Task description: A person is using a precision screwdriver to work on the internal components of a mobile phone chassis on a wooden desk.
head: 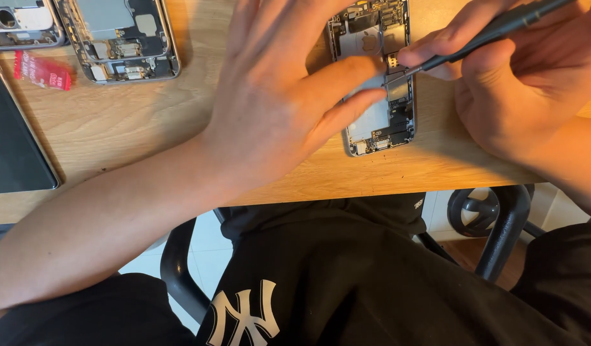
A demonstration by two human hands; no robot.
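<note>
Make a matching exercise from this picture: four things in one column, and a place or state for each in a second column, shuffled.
Things:
1. Opened phone
2. Second opened phone
3. Red card
4. Dark tool

Places or states:
A. Held in the right hand, tip on the circuitry
B. Lying at the table's far left, beside a dark flat panel
C. Pinned under the left hand's fingers
D. Lying untouched at the top left

Pairs: 1-C, 2-D, 3-B, 4-A

A small red packet (pixel 42 70) lies crumpled on the wooden desk at upper left, just beside a dark, flat rectangular screen (pixel 13 141) with a pale edge, running off the left border.
</note>
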